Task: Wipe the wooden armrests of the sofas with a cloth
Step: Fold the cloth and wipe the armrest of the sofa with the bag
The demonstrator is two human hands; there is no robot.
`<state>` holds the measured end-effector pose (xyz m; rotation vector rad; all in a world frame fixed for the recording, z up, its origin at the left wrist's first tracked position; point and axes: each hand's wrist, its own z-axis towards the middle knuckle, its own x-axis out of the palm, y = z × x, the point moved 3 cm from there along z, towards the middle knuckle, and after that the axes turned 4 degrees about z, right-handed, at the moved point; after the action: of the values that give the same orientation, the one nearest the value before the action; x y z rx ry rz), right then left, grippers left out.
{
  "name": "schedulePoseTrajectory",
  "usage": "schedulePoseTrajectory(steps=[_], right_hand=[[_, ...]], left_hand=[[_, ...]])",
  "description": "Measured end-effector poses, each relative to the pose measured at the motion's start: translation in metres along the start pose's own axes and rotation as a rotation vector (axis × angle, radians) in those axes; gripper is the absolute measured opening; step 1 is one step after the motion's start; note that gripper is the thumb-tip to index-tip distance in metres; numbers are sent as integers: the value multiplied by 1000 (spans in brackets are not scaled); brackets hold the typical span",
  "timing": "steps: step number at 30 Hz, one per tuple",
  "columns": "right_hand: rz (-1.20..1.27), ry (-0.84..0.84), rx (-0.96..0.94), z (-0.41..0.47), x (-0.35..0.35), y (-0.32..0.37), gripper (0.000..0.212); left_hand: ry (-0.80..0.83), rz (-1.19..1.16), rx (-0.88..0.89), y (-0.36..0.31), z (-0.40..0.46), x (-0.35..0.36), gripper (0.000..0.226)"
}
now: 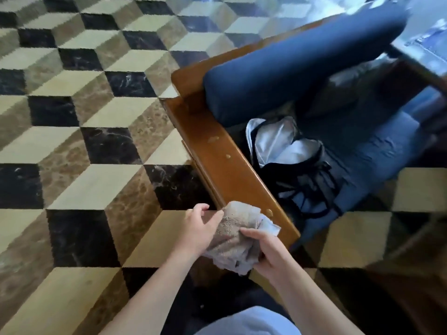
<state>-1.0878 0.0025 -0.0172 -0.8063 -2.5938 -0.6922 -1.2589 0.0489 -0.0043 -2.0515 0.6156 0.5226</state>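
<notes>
- floor (84,112): cube-pattern tiles in cream, brown and black fill the left side.
- left hand (197,232): reaches in from below, fingers curled onto the left side of the cloth, grasping it, just off the armrest's near end.
- cloth (235,235): grey-beige, bunched between both hands, its upper edge lying on the near end of the armrest.
- right hand (268,250): clenched round the cloth's lower right part, thumb on top.
- armrest (217,153): glossy brown wood, running from the hands up and left to the sofa's back corner; a few small pale spots on its top.
- sofa (302,73): dark blue cushions, to the right of the armrest.
- bag (290,155): black with pale lining, open, on the seat right against the armrest's inner side.
</notes>
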Motion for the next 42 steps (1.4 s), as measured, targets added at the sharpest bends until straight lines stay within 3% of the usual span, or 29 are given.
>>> schedulePoseTrajectory(steps=[2,3,6,10,12,16,18,20,21,26,29,32,37,42], right_hand=[[79,46,-36,2,-6,4,50],[140,77,-56,3,-14,9,55],[296,265,-131,3,-32,23,57],[450,420,-202,5,-60,37,55],[475,447,-221,5,-64,39,63],[675,434,-211,13,-66,26,113],[748,459,-269,19,-61,26,111],[717,503,-318,23,-56,25,91],[699,491,-306,24,-53,25,84],[566,-65,-234,65,-55,-4,50],[730,-154,-172,79,-38,-26,42],[949,-255,-154,92,-16,-59,40],[1081,-609,-191,86,-6,-81,27],[927,-988,-193,60,-45,-76,12]], left_hand=[[230,-154,-201,2,12,13,84],[335,-217,-268,-3,19,21,91],[569,-409,-314,-16,36,22,74],[762,-571,-354,-43,61,24,73],[896,-504,-294,-64,62,35,69],[1166,-490,-131,-89,61,59,73],[1292,-499,-97,-92,68,64,82],[1367,-436,-78,-93,81,66,88],[1376,-408,-89,-91,89,66,85],[1160,-92,-318,-66,138,79,59],[1152,15,-445,-48,163,79,53],[1172,146,-437,-34,193,76,51],[934,438,-223,-24,229,77,25],[856,956,615,-42,222,108,39]])
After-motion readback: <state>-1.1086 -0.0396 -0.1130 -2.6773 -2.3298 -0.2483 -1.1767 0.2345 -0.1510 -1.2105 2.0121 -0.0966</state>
